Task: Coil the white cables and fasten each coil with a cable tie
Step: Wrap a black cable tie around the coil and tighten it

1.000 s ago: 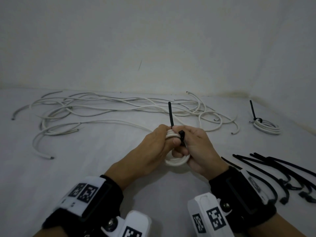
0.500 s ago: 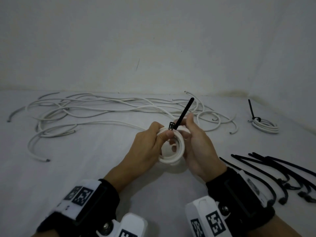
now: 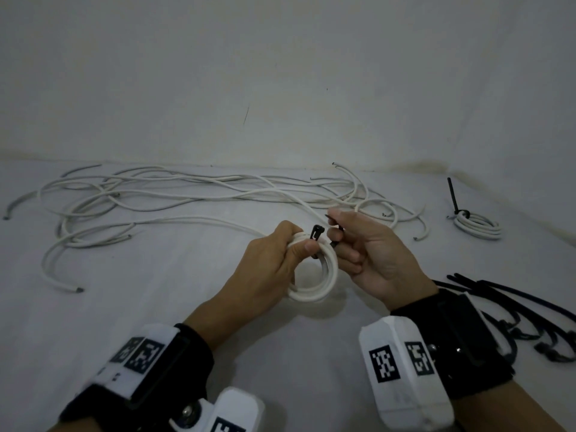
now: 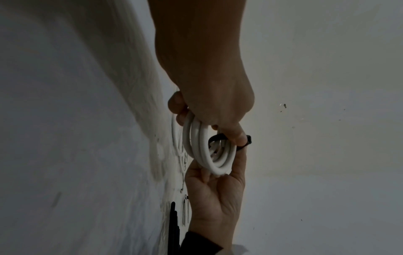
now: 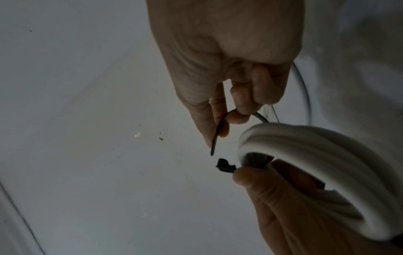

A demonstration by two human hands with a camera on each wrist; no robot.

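A small white cable coil [image 3: 314, 275] is held upright just above the white floor, gripped at its top by my left hand [image 3: 280, 260], whose thumb presses the black cable tie's head [image 3: 317, 232] against it. My right hand [image 3: 367, 254] pinches the tie's tail [image 5: 219, 129] between thumb and fingers and bends it round the coil [image 5: 305, 155]. The tail's tip hangs a short gap above the tie's head [image 5: 224, 166], not inserted. In the left wrist view the tie [image 4: 218, 138] loops under the coil [image 4: 209, 151].
Several loose white cables [image 3: 187, 198] sprawl along the far wall. A coil fastened with a black tie [image 3: 477, 224] lies at the far right. A bunch of spare black cable ties [image 3: 514, 313] lies on the floor right of my right wrist.
The tie's tail, which stuck up straight from the coil, is now bent over by my right hand toward the tie's head. The coil has turned to face me more openly.
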